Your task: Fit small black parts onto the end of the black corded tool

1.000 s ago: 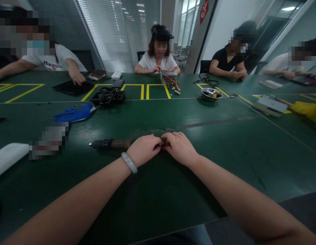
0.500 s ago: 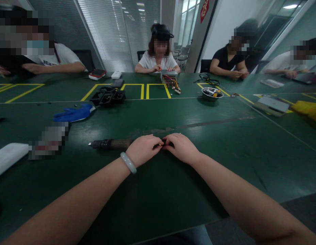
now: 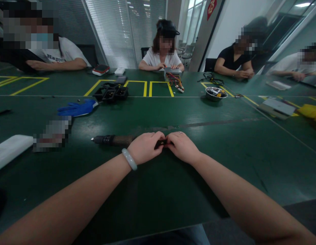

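Between my two hands is a small black part (image 3: 161, 143) with a brassy spot on it; most of it is covered by my fingers. My left hand (image 3: 147, 146), with a pale bangle (image 3: 129, 159) at the wrist, is closed on its left side. The fingers of my right hand (image 3: 182, 146) pinch its right end, and both hands meet low over the green table (image 3: 147, 194). An electric screwdriver (image 3: 110, 140) lies just beyond my left hand, its bit pointing left and its right end hidden behind that hand.
A blue glove (image 3: 77, 108), a blurred-out flat object (image 3: 54, 134) and a white block (image 3: 12, 149) lie to the left. Farther back are several black sockets (image 3: 110, 92) and a metal bowl (image 3: 216, 94) of small parts. Across the table a person (image 3: 161, 51) handles a metal box with wires (image 3: 173, 74).
The black part shows more between my hands, and its brassy spot now faces me. My hands stay together in almost the same place; the whole view has shifted slightly.
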The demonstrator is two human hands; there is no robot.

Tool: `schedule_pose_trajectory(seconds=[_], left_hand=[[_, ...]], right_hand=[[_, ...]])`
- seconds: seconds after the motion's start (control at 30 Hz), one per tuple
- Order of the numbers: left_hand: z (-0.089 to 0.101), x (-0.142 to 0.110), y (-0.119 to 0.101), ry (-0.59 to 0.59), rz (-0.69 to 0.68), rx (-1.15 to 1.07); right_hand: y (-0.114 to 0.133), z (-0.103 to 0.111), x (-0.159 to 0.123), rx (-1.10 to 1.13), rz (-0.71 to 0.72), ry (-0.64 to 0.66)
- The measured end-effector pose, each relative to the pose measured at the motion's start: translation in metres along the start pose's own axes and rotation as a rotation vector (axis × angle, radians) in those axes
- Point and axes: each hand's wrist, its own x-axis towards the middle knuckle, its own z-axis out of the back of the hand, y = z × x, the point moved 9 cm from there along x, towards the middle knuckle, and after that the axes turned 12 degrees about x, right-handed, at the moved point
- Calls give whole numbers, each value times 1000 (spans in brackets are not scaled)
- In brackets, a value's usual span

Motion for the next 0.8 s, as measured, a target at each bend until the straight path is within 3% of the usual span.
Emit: schedule_pose_trajectory(seconds=[0.57,0.8], left_hand=[[1,-3,-2,-42,-11,68],[6,-6,-3,-117,-41,78]], right_hand=[[1,-3,0,-40,-22,16],[2,5,-2,6,-60,-30]])
